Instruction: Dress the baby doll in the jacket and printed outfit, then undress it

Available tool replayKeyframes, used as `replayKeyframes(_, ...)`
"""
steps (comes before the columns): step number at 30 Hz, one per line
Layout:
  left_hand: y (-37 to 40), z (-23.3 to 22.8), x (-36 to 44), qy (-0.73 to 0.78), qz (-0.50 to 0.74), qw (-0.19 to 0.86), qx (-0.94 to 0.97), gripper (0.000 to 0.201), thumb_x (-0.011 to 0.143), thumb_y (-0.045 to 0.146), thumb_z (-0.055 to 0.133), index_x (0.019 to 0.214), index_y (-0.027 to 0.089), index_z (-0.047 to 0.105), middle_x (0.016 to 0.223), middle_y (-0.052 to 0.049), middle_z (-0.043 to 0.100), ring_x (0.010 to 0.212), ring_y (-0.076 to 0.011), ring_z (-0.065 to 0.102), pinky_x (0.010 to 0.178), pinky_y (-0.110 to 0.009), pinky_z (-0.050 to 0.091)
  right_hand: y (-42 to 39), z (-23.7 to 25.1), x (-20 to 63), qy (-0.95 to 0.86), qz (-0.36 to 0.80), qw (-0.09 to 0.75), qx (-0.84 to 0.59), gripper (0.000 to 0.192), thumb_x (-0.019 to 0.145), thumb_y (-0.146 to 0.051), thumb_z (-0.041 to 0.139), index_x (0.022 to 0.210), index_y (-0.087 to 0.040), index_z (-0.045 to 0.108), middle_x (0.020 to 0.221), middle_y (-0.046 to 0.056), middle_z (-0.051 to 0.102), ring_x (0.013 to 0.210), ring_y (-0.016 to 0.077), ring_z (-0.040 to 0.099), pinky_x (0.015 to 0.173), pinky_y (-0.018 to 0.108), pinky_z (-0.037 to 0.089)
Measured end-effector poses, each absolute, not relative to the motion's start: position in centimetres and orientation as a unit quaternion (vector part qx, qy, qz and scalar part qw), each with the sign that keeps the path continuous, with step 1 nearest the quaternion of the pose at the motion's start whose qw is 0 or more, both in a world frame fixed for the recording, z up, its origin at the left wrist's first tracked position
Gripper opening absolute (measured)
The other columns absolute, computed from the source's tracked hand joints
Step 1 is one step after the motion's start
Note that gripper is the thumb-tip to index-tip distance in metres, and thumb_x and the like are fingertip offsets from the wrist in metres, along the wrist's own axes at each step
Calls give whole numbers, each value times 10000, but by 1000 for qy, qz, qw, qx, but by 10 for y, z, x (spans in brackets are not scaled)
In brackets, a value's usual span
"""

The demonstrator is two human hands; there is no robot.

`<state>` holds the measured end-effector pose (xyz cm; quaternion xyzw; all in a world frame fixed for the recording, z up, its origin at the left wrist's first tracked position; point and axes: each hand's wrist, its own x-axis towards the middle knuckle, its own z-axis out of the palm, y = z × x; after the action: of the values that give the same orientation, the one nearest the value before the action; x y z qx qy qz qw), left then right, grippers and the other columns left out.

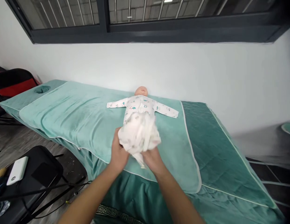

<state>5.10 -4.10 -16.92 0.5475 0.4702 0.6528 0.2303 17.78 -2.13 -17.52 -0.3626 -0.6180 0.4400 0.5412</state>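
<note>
A baby doll [141, 91] lies on its back on the bed, its head toward the wall. It wears a white long-sleeved top [139, 104] with small printed figures, both sleeves spread out sideways. Over the doll's lower body, a bunched white baby garment [140, 132] with faint print is gathered between my hands. My left hand [119, 152] grips its left side, fingers partly hidden by the cloth. Under its lower right side is my right hand [152, 158], closed on the fabric, and a strip of cloth hangs down between the hands. The doll's legs are hidden.
A light green blanket [88, 109] covers much of the darker green bed [219, 149], which stands against a white wall. At lower left, a black chair [49, 165] holds a white device [18, 170], with cables and a plastic bottle [2, 208] nearby.
</note>
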Motion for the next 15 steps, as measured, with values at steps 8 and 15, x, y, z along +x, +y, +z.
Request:
replayKeyframes(8, -31, -167, 96, 429, 560, 433, 561, 473, 859, 211, 636, 1319, 254, 533, 1308, -74, 591, 1218, -214, 574, 995, -333, 494, -8, -167, 218, -515, 391, 616, -450, 437, 752, -386, 758, 1126, -220, 607, 1051, 42, 685, 933, 201, 639, 845, 349, 526)
replayKeyframes(15, -38, -185, 63, 442, 487, 399, 639, 316, 936, 229, 536, 1245, 260, 597, 1179, -65, 621, 1029, -156, 640, 829, -278, 524, 19, -155, 319, -519, 89, 565, -635, 493, 724, -493, 736, 1132, -255, 596, 1007, 24, 619, 879, 217, 596, 812, 377, 493)
